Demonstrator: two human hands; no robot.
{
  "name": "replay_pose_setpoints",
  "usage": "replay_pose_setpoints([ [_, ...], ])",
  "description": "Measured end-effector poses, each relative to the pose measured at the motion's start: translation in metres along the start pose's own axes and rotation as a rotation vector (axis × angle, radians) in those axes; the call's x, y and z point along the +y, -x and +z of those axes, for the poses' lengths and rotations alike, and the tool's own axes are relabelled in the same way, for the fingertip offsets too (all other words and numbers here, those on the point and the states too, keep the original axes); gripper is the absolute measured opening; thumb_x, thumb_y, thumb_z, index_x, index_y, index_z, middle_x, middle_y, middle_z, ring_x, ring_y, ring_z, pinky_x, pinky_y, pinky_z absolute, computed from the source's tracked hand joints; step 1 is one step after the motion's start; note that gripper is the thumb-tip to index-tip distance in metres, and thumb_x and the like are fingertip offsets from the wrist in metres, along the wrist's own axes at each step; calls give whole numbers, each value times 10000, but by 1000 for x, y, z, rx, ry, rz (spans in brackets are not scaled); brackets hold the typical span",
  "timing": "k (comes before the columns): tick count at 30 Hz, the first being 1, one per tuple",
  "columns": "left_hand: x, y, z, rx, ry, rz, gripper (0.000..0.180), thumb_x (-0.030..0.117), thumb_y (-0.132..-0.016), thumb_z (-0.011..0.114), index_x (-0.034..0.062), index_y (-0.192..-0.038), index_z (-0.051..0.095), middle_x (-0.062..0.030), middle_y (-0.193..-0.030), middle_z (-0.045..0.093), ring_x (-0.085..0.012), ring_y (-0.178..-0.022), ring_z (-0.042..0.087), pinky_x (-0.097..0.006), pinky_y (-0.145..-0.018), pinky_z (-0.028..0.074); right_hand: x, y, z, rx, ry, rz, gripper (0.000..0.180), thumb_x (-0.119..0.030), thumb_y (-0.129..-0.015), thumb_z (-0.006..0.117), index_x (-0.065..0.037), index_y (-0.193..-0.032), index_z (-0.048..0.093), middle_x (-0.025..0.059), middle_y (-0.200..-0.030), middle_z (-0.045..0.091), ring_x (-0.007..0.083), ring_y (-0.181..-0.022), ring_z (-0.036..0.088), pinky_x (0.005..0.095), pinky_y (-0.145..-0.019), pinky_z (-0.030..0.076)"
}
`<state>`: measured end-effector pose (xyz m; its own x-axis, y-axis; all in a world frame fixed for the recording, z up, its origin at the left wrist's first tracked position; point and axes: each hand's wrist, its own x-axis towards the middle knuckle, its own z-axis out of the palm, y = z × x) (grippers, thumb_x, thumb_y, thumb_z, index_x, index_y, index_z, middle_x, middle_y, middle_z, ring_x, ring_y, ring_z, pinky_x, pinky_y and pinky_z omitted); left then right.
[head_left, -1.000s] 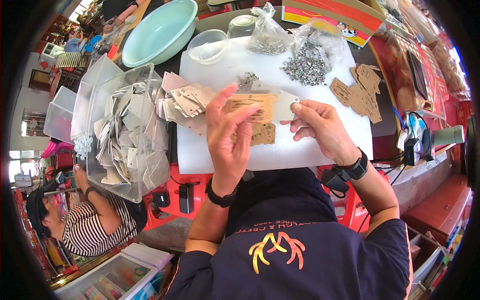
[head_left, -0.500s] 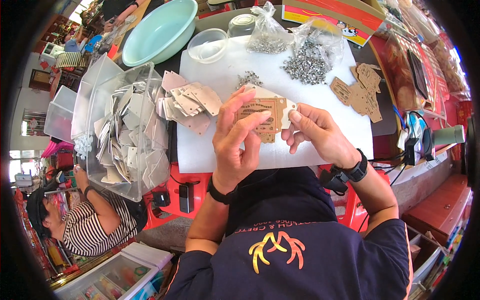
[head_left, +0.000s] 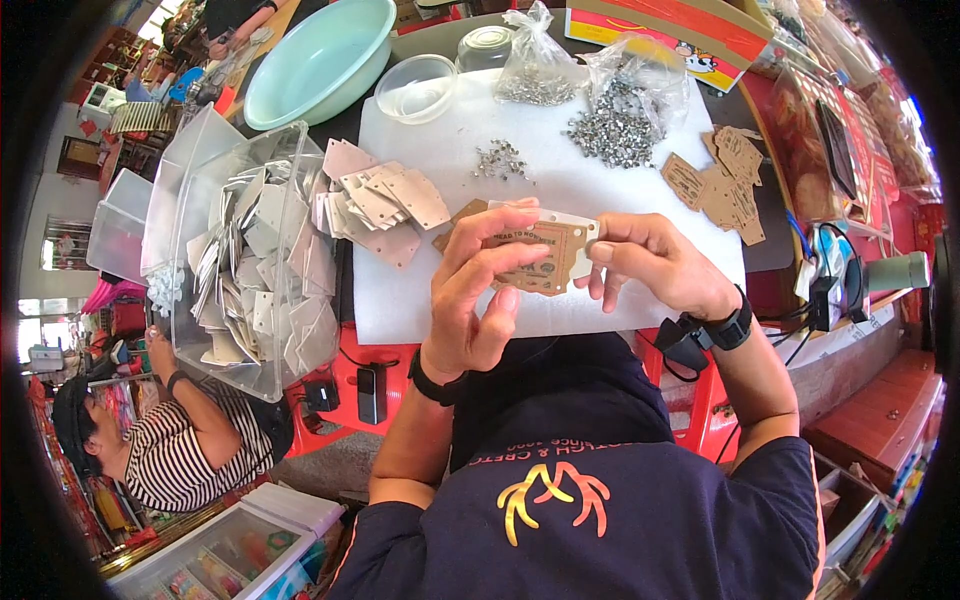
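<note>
Over the white foam sheet (head_left: pixel 410 300), a brown printed cardboard tag (head_left: pixel 560 262) lies against a pale grey card (head_left: pixel 578 226) whose edge shows behind it. The tag has a cut-out outline and small holes. My left hand (head_left: pixel 472 290) grips the pair from the left, its fingers lying across the tag's face. At the right edge, my right hand (head_left: pixel 665 262) pinches them between thumb and forefinger. Another brown tag (head_left: pixel 458 222) shows in part beyond my left hand. To the left are loose grey cards (head_left: pixel 385 205); beyond my hands lies a small heap of metal fasteners (head_left: pixel 500 160).
A clear bin (head_left: pixel 262 375) full of grey cards stands left. Along the back are a pale blue basin (head_left: pixel 320 65), a clear bowl (head_left: pixel 415 92) and bags of metal fasteners (head_left: pixel 612 130). Brown tags (head_left: pixel 725 185) lie at the right. Another person (head_left: pixel 180 440) is at the left.
The brown tag and grey card have come closer together, with less of the card showing. My right hand has shifted slightly right. A brown tag now shows beyond my left hand.
</note>
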<state>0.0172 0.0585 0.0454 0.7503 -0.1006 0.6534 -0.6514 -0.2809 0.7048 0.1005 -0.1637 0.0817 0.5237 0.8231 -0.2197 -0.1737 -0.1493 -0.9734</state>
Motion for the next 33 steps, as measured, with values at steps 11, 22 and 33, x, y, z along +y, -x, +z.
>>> replay_pose_setpoints([
  [11, 3, -8, 31, 437, 284, -180, 586, 19, -903, 524, -10, -1446, 306, -199, -1360, 482, -294, -1235, 507, -395, -1028, 421, 11, -15, 14, 194, -225, -99, 323, -197, -975, 600, 23, -1209, 569, 44, -929, 642, 70, -723, 608, 249, -642, 561],
  [22, 3, -11, 39, 347, 839, -566, 486, 312, -1050, 355, -42, -1382, 383, -225, -1259, 579, -294, -1160, 584, -418, -1021, 448, 28, -23, 52, 388, -245, -156, 219, -163, -974, 598, 25, -1083, 630, 36, -801, 645, 77, -697, 602, 246, -609, 513],
  [33, 4, -18, 28, -128, 774, -709, 365, 253, -1056, 377, -28, -1279, 445, -157, -1008, 673, -208, -779, 688, -312, -729, 562, -1, -30, -3, 387, 218, -276, 204, -189, -934, 658, 7, -991, 663, -19, -732, 608, 26, -646, 467, 203, -566, 386],
])
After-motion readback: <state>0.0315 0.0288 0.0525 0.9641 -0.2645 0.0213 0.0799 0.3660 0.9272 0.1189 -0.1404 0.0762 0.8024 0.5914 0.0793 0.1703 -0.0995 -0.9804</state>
